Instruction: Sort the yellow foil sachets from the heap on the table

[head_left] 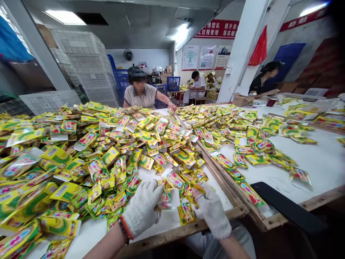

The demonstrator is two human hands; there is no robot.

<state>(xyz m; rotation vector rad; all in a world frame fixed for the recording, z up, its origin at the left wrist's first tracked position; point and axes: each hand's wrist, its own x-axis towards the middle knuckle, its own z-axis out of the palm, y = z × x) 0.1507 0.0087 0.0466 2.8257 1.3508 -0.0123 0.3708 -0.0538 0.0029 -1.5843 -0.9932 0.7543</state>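
Observation:
Both my hands wear white knit gloves and work at the near edge of a white table (88, 233). My left hand (142, 208) is closed on a small yellow packet (165, 199). My right hand (211, 210) pinches another yellow packet (192, 192) by its top edge. A third packet (185, 213) lies flat between the two hands. A large heap of yellow-and-green packets (88, 158) covers the table to the left and ahead of me.
A wooden rail (215, 167) splits the table from a second white surface with more packets (242, 136). A dark flat object (285, 207) lies at the right edge. Across the table sits a person in a striped shirt (140, 94); two others work farther back. White crates (86, 61) stack behind.

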